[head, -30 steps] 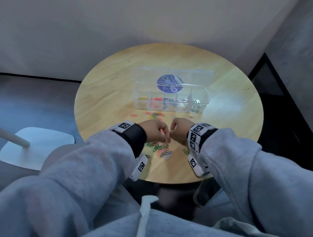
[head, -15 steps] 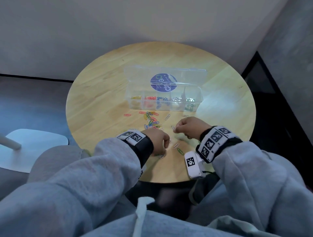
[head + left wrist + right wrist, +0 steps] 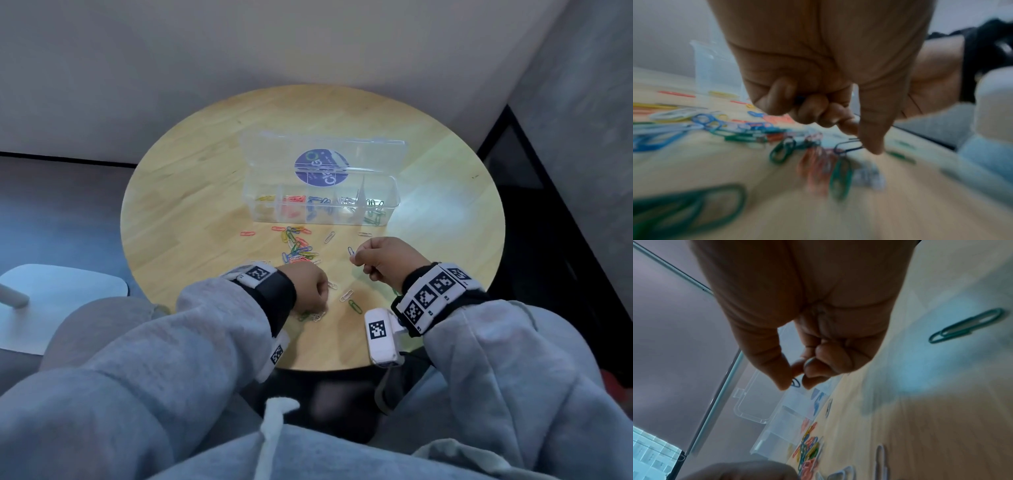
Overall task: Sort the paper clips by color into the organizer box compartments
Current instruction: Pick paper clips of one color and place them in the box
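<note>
The clear organizer box (image 3: 390,205) stands mid-table with its lid open behind; yellow, red, blue, white and green clips lie in separate compartments. Loose mixed paper clips (image 3: 298,246) are scattered in front of it. My right hand (image 3: 358,257) hovers right of that pile and pinches a blue paper clip (image 3: 351,251) between thumb and forefinger, also seen in the right wrist view as the blue clip (image 3: 795,383). My left hand (image 3: 318,291) is curled over a small heap near the front edge. In the left wrist view its thumb (image 3: 873,142) and forefinger pinch a dark blue clip (image 3: 846,146).
The round wooden table (image 3: 191,192) ends close to my lap. A white clip (image 3: 346,294) and a green clip (image 3: 354,306) lie between my hands. A white chair seat (image 3: 51,301) is at the left, and a wall stands behind the table.
My hands were joined over the near heap and have parted. The right hand moved right and forward with a blue clip. The left hand stayed low by the front edge.
</note>
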### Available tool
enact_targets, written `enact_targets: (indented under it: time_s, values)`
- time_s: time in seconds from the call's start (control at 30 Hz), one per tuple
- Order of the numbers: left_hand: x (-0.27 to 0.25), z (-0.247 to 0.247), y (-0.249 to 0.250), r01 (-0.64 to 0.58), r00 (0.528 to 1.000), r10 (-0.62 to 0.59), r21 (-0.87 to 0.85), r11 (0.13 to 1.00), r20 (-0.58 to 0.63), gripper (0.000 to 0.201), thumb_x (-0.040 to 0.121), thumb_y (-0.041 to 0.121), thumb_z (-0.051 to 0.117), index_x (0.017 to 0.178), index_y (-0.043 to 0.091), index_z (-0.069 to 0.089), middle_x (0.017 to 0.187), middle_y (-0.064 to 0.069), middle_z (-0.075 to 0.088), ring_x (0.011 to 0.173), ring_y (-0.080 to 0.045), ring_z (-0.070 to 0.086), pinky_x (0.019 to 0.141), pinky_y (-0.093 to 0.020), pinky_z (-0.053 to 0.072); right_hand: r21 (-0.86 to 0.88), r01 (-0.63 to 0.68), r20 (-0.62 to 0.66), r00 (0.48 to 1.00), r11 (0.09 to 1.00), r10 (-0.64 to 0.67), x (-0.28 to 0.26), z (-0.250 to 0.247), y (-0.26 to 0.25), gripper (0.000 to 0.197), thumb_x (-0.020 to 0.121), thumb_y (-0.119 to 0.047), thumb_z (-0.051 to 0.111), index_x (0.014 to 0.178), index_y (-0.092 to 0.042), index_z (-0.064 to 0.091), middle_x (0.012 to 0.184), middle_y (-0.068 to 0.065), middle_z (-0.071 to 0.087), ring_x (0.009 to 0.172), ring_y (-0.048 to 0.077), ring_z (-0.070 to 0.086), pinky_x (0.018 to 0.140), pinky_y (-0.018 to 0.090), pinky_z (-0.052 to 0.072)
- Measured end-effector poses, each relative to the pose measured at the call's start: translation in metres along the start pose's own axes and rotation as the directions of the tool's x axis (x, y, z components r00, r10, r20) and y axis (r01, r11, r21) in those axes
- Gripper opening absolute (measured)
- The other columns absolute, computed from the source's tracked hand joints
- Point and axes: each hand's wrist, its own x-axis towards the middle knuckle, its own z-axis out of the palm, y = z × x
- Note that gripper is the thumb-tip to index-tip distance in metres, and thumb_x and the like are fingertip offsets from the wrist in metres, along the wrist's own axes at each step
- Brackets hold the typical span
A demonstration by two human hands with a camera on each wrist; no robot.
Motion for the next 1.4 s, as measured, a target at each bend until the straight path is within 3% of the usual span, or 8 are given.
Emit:
enact_targets:
  time_s: [0.13,0.33,0.47,0.73,0.87,1.0,1.2,1.4]
  values:
    - [-0.004,-0.025,-0.015,-0.012,0.997,-0.021,-0.442,0.897,-0.070,0.019,0.085,0.019,0.064,0.068,0.021,0.055,0.065,0.006,0.056,0.059,-0.009,0.050,0.062,-0.022,0.044,0.027,0.002,0.011,1.000,1.000,-0.003,-0.002,-0.001,-0.002,0.023,0.081,-0.003,0.063,0.064,-0.013,0.052,0.060,0.005,0.050,0.047,0.014,0.040,0.049,0.020,0.037]
    - [-0.020,-0.052,-0.047,-0.082,0.945,-0.313,-0.995,0.051,-0.094,0.019,0.092,0.003,0.045,0.073,0.003,0.050,0.071,-0.009,0.053,0.057,-0.015,0.054,0.046,-0.017,0.052,0.248,0.013,0.027,0.999,0.969,-0.021,-0.004,0.007,-0.012,0.025,0.086,0.008,0.049,0.095,-0.012,0.061,0.070,0.005,0.051,0.054,0.012,0.042,0.048,0.018,0.037]
    - [-0.025,-0.059,-0.072,-0.168,0.878,-0.476,-0.967,-0.191,-0.058,0.021,0.091,0.010,0.041,0.070,0.008,0.041,0.068,-0.008,0.047,0.047,-0.014,0.051,0.037,-0.012,0.043,0.319,-0.020,0.046,0.999,0.948,0.005,-0.003,0.015,-0.020,0.031,0.091,0.009,0.038,0.086,-0.009,0.062,0.064,0.003,0.043,0.055,0.013,0.039,0.042,0.015,0.036]
    - [-0.032,-0.063,-0.086,-0.065,0.868,-0.492,-0.998,0.019,-0.065,0.023,0.088,0.010,0.042,0.067,0.015,0.036,0.056,0.001,0.037,0.035,-0.008,0.032,0.035,-0.012,0.021,0.245,-0.111,0.059,0.993,0.963,0.100,0.000,0.043,-0.038,0.033,0.092,0.007,0.028,0.070,-0.007,0.049,0.067,0.007,0.041,0.056,0.016,0.041,0.041,0.018,0.040]
    - [-0.032,-0.058,-0.088,0.128,0.862,-0.477,-0.833,0.538,-0.175,0.017,0.090,0.013,0.050,0.076,0.016,0.040,0.061,-0.001,0.035,0.048,-0.015,0.026,0.046,-0.019,0.021,-0.195,-0.001,0.113,0.993,0.981,0.023,0.002,0.049,-0.048,0.019,0.092,-0.005,0.041,0.078,-0.010,0.052,0.067,0.002,0.044,0.055,0.014,0.040,0.051,0.021,0.034]
    - [-0.031,-0.042,-0.081,0.289,0.907,-0.377,-0.376,0.881,-0.186,0.006,0.087,0.014,0.051,0.087,0.014,0.057,0.081,-0.004,0.054,0.066,-0.018,0.045,0.058,-0.027,0.037,-0.697,0.264,0.244,0.961,0.666,-0.126,0.005,0.058,-0.051,0.015,0.088,-0.015,0.056,0.098,-0.020,0.064,0.070,-0.016,0.042,0.063,0.003,0.042,0.055,0.017,0.033]
    - [-0.016,-0.028,-0.083,0.431,0.893,-0.435,-0.058,0.901,-0.115,0.022,0.085,0.009,0.047,0.063,0.011,0.047,0.061,-0.004,0.041,0.053,-0.018,0.036,0.047,-0.024,0.027,-0.844,0.412,0.415,0.907,0.343,-0.066,0.013,0.085,-0.056,0.033,0.082,-0.009,0.059,0.109,-0.028,0.060,0.103,0.000,0.057,0.089,0.021,0.058,0.073,0.029,0.049]
    - [-0.013,-0.026,-0.088,0.448,0.893,-0.447,0.007,0.894,-0.048,0.020,0.078,0.011,0.057,0.061,0.012,0.048,0.060,-0.003,0.043,0.059,-0.022,0.043,0.046,-0.022,0.029,-0.856,0.430,0.423,0.902,0.287,-0.090,0.019,0.091,-0.050,0.022,0.084,-0.013,0.057,0.104,-0.020,0.061,0.108,0.003,0.058,0.094,0.025,0.057,0.067,0.026,0.041]
